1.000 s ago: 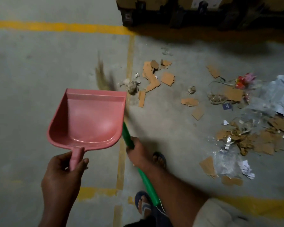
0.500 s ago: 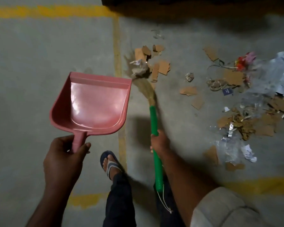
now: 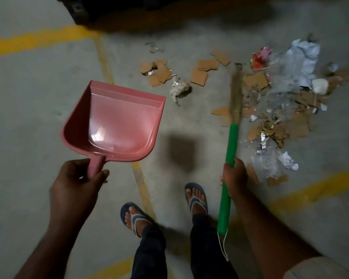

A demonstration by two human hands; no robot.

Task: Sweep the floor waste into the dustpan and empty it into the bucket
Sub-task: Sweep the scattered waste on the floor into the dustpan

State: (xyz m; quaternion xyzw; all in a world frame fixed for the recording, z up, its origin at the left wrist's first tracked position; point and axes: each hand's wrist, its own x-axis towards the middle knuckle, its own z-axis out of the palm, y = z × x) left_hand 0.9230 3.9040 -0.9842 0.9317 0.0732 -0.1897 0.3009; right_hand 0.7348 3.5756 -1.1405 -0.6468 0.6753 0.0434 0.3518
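Left hand (image 3: 77, 182) grips the empty dustpan (image 3: 117, 121); right hand (image 3: 233, 176) grips the broom (image 3: 229, 158); waste (image 3: 270, 109) lies unswept on the floor.

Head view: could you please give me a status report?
Left hand grips pink dustpan, empty. Right hand grips broom, bristles at waste pile. No obstruction seen.
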